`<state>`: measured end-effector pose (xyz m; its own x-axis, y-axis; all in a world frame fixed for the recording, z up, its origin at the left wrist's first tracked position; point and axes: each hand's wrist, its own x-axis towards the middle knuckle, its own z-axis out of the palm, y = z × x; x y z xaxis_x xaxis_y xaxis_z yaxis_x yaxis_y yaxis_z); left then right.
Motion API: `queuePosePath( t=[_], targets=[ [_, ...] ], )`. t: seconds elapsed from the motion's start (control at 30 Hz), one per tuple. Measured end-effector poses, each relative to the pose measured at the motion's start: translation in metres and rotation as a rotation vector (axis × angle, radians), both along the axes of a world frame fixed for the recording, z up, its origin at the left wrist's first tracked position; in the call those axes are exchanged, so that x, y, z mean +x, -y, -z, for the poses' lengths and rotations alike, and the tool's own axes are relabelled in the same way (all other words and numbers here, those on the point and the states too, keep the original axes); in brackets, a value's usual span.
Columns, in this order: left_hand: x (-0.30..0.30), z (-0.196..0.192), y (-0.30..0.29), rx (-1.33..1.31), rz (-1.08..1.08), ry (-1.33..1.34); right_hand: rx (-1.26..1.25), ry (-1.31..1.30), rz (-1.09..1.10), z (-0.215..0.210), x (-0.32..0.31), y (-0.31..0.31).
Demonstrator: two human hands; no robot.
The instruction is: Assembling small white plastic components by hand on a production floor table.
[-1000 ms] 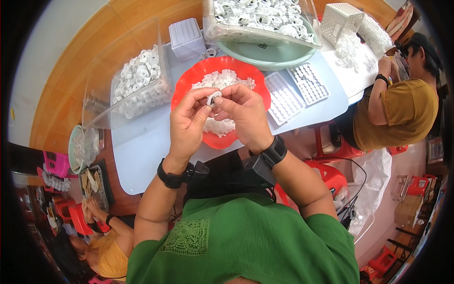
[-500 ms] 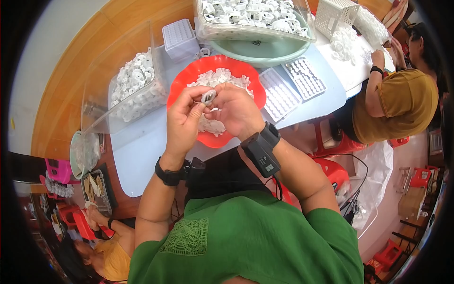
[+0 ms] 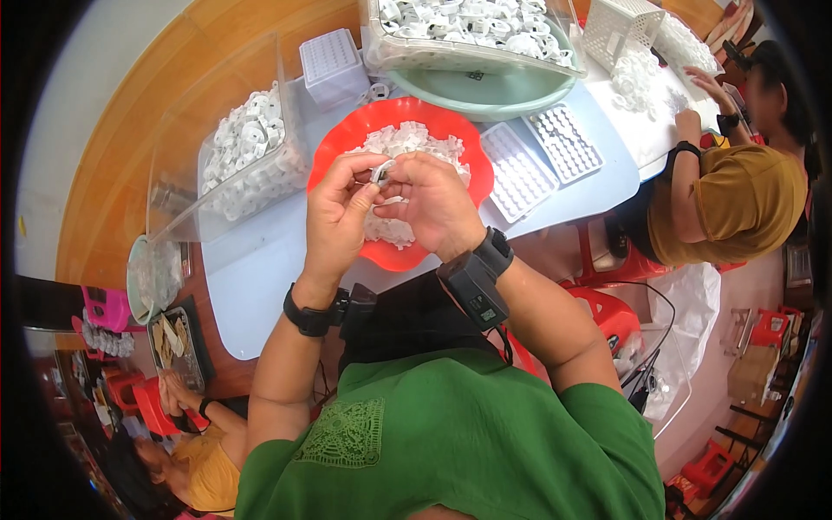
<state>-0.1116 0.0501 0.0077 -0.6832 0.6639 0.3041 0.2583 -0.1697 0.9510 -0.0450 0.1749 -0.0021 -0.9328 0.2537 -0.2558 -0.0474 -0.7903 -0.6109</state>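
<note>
A small white ring-shaped plastic piece [image 3: 379,176] with a dark inside is pinched between the thumb and fingers of my left hand [image 3: 336,208]. My right hand [image 3: 438,204] meets it from the other side, its fingertips closed on the same piece and partly covering it. Both hands are above a red scalloped bowl [image 3: 325,147], which holds a heap of small translucent white plastic pieces [image 3: 403,139]. My hands hide the middle of that heap.
Left of the bowl, a clear bin [image 3: 186,186] contains white ring pieces. Another full clear bin [image 3: 472,56] rests over a pale green basin [image 3: 485,97]. White trays [image 3: 517,173] lie at the right, stacked trays [image 3: 334,69] behind. Co-workers sit at right [image 3: 737,195] and lower left [image 3: 208,468].
The ring piece has turned to a narrower side view, and my right fingertips have closed in on it. At right, the co-worker has raised a hand.
</note>
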Motion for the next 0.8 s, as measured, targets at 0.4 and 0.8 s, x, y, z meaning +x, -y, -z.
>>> queuePosePath(
  t=[0.4, 0.8],
  targets=[
    [-0.001, -0.005, -0.001, -0.059, 0.013, 0.091, -0.010, 0.018, 0.061, -0.002, -0.004, 0.005],
    [-0.007, 0.003, 0.005, 0.100, 0.045, 0.435, 1.229, -0.097, 0.458, -0.001, 0.007, -0.002]
  ],
)
